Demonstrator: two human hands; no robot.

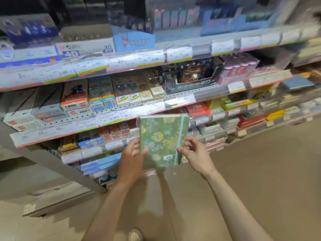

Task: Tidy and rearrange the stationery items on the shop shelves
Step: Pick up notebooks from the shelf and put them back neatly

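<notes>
Hands hold a green notebook (163, 141) upright in front of the shop shelves (121, 117), clear of every shelf edge. The left hand (132, 155) grips the notebook's lower left edge, thumb laid across the cover and fingers behind it. The right hand (196, 152) pinches the lower right edge, thumb on the front near a pale elastic band (179, 138) that runs down the cover's right side. The cover carries a floral pattern in yellow and blue, seems wrapped in clear film, and bears a small white sticker (168, 157) near its bottom.

Behind the notebook, tiered shelves slope down to the right, each front edge lined with price labels (86, 126). The middle shelf holds rows of slim boxes (102, 96) standing side by side, with a dark display box (191, 75) to their right. Lower shelves carry stacks of flat packets, red and yellow among them, blurred at the right. A beige floor (260, 171) lies below, with the tip of a shoe (135, 235) at the bottom edge.
</notes>
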